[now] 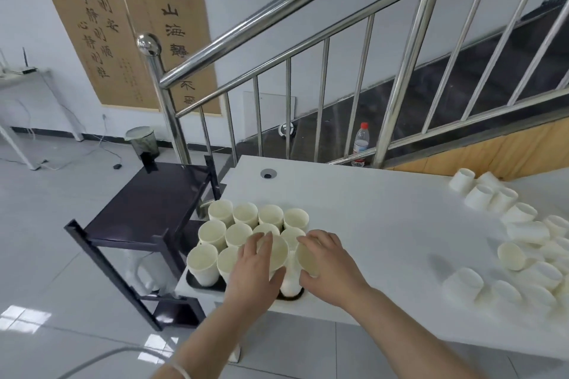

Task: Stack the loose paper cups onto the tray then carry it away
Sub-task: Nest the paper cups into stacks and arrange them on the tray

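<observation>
Over tray (197,281) | both hands curled, each apparently gripping a cup: left (254,268), right (331,264)

White bench (385,224): dark tray (197,283) of upright paper cups (240,215) under both hands, at bench corner; loose cups (523,234) lying tumbled well right of right hand (326,261); round cable port (268,174) beyond hands.

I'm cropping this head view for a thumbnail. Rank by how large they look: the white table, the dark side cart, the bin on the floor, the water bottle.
1. white table
2. dark side cart
3. bin
4. water bottle

The bin and bottle stand farther off, so their true sizes are unsure.
</observation>
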